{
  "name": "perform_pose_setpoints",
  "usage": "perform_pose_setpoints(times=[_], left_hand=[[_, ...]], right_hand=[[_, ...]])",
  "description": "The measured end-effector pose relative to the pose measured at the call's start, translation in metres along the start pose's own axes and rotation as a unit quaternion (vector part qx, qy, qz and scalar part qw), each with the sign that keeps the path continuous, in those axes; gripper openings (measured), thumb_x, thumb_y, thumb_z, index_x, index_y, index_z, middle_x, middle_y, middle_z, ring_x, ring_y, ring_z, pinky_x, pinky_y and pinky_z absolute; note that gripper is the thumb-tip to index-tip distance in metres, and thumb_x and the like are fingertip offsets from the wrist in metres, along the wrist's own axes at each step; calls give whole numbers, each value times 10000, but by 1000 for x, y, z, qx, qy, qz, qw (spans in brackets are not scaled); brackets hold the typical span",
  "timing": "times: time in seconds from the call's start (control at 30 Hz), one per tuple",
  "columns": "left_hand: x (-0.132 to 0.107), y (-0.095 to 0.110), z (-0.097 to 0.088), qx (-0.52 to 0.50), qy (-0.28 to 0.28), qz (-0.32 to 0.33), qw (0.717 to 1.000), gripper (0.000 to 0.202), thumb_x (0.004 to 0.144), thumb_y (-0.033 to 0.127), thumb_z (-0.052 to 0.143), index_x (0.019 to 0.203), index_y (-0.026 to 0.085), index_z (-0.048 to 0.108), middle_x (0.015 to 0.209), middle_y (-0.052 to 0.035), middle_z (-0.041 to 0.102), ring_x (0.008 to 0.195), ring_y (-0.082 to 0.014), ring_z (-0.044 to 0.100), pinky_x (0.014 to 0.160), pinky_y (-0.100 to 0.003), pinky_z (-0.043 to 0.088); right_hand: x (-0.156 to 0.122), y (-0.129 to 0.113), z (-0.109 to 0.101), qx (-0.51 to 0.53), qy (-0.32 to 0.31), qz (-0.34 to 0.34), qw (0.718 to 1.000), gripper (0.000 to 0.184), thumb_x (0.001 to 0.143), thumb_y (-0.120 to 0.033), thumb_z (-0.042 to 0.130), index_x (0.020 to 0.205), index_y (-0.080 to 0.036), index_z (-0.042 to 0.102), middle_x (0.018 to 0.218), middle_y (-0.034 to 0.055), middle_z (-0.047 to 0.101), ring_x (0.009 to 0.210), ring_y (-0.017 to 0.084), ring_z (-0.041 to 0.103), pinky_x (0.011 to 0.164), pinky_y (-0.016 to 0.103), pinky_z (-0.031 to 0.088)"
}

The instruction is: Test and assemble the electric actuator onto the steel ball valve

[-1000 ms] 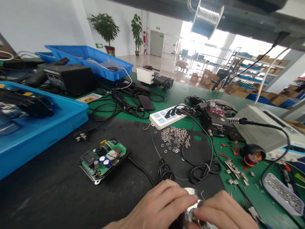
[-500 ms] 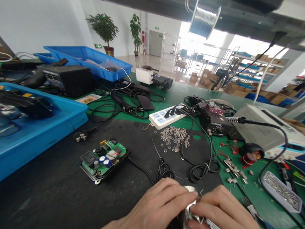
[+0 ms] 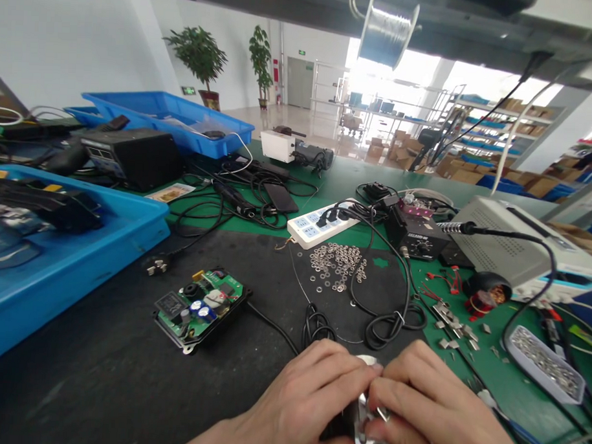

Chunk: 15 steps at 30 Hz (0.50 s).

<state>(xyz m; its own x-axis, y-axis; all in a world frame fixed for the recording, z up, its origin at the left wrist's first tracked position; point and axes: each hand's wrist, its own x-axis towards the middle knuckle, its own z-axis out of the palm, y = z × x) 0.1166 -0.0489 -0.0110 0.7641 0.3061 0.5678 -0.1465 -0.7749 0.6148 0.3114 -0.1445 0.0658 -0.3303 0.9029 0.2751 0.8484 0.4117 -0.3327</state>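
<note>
At the bottom of the view, my left hand (image 3: pixel 309 397) is closed round a silvery metal bracket-like part (image 3: pixel 361 426), its fingers curled over the top. Close against it, my right hand (image 3: pixel 433 401) pinches a small shiny metal piece (image 3: pixel 382 414) at the part's right side. My fingers cover most of both, so their exact kind does not show. To the left lies an open black housing with a green circuit board (image 3: pixel 220 290). A black cable (image 3: pixel 273 328) runs from the housing towards my hands.
Loose washers and nuts (image 3: pixel 338 256) lie beyond my hands near a white power strip (image 3: pixel 303 232). Metal clips (image 3: pixel 455 328) and a tray of small hardware (image 3: pixel 543 363) are to the right. A blue bin (image 3: pixel 130 232) stands left; a wire spool (image 3: pixel 387 34) hangs overhead.
My right hand has shifted slightly up and left, closer to my left hand. The small metal piece has turned a little between my fingers. The view has shifted slightly.
</note>
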Motion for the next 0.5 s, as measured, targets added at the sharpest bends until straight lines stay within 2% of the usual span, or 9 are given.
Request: perform_pose_setpoints(times=[0.13,0.37,0.43,0.5], left_hand=[[0,2,0,-1,-4,-4,1000,607,887,434,763,1384,157,549,1221,-144,715,1094,-271,658,993,-411,568],[-3,-4,1,19,15,34,999,662,912,460,726,1440,133,498,1210,-159,720,1072,-268,673,954,-399,585],[-3,-4,1,23,20,39,999,652,916,437,728,1442,128,496,1205,-156,722,1065,-265,672,949,-397,583],[-3,-3,0,23,22,39,999,634,924,431,719,1438,129,501,1205,-156,724,1060,-262,671,948,-394,581]], right_hand=[[1,-2,-4,29,-32,38,998,146,906,-221,753,819,-258,642,835,-26,665,772,133,657,636,196,559],[-2,-2,-5,45,-34,48,997,147,923,-238,738,796,-253,664,820,-19,642,761,119,669,626,170,554],[-8,0,-3,61,-22,58,996,94,914,-242,749,839,-259,695,823,-18,625,746,111,675,613,158,548],[-14,4,-1,101,-23,66,992,70,904,-257,763,964,-279,734,866,-11,623,762,111,688,641,156,561]])
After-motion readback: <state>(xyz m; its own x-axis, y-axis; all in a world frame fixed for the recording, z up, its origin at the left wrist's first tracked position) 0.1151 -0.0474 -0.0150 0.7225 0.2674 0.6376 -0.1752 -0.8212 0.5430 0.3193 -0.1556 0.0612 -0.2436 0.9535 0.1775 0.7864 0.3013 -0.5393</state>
